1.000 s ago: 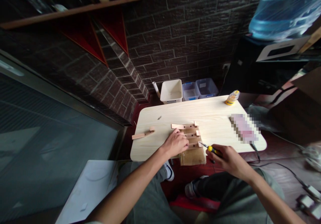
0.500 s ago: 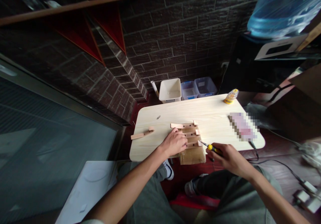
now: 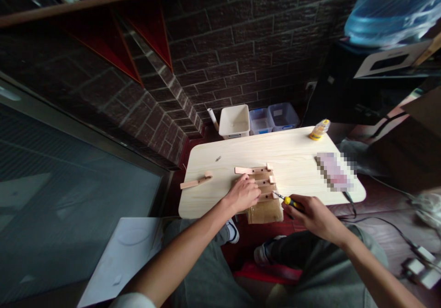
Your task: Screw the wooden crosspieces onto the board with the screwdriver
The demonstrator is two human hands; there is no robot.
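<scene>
Barely shifting, the right grip (image 3: 314, 212) keeps its screwdriver (image 3: 288, 201) at the nearest hook (image 3: 270, 196).

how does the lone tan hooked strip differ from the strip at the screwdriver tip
The lone pale tan hooked strip lies on the pale table; the tan strip at the yellow-black screwdriver rests on a brown slab. The lone strip shows whole; the other strip is partly hidden by the left hand. Both have curled ends.

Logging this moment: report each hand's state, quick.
Left hand: on the tan strips; grip can't be told.
Right hand: closed, holding the yellow-and-black screwdriver.
</scene>
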